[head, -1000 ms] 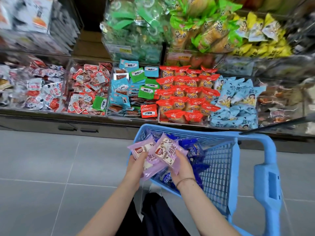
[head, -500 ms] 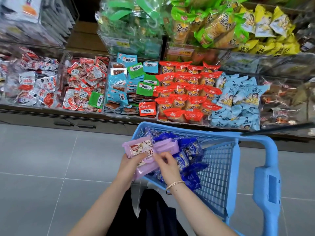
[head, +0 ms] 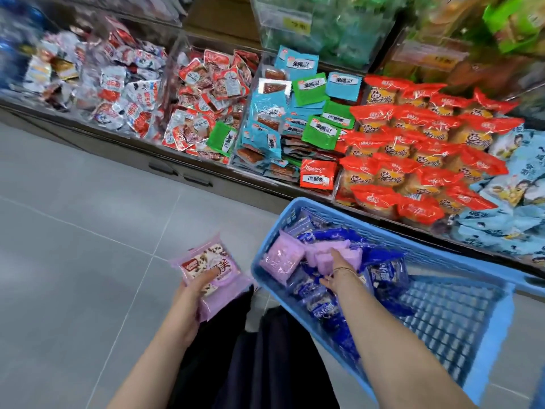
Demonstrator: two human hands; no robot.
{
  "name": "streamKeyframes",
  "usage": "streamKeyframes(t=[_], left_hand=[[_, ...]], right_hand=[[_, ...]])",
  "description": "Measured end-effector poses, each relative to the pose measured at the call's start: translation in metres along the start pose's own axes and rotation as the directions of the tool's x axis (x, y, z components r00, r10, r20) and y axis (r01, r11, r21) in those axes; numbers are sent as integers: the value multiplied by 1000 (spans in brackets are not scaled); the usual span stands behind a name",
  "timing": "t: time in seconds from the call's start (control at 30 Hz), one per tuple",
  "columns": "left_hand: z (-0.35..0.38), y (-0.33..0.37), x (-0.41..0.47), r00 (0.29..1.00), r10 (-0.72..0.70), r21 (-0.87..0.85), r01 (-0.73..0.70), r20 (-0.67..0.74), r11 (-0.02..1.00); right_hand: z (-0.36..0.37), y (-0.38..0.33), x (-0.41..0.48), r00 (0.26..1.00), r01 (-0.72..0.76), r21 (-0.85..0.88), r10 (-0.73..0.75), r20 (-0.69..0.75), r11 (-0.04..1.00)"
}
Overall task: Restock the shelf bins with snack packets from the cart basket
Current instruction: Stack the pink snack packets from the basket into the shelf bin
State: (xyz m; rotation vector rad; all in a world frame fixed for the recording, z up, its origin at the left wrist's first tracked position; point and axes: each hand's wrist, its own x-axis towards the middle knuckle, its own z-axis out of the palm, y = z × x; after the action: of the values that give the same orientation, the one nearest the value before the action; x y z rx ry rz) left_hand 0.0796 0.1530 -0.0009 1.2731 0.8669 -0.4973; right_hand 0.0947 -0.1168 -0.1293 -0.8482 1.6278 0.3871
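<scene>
My left hand (head: 197, 290) holds a small stack of pink-purple snack packets (head: 208, 262) over the floor, left of the blue cart basket (head: 442, 314). My right hand (head: 339, 271) reaches down into the basket and closes on a pink packet (head: 327, 256); a bracelet shows at its wrist. Another pink packet (head: 280, 258) lies at the basket's left end among several dark blue packets (head: 386, 273). The clear shelf bins (head: 298, 113) ahead hold red-white, blue-green, red-orange and pale blue packets.
Grey tiled floor (head: 88, 231) spreads to the left. A dark cabinet base with handles (head: 180, 172) runs under the bins. Upper bins (head: 324, 28) hold green packets. My dark trousers (head: 265, 358) sit between my arms.
My hands have parted: the left moved left out of the basket with the pink packets, the right dropped into the basket onto another pink packet. The view swung left and closer.
</scene>
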Motion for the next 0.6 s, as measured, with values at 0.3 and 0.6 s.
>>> streamKeyframes(t=[0.3,0.6], left_hand=[[-9,-5,-12,998,-64,-152,63,-1,986],[4,19,-35,991,-87,-176,104,97,979]], right_hand=[[1,7,7,990,128,-96,-133,-48,987],[-68,17,-62,979,203,-21,-203,24,979]])
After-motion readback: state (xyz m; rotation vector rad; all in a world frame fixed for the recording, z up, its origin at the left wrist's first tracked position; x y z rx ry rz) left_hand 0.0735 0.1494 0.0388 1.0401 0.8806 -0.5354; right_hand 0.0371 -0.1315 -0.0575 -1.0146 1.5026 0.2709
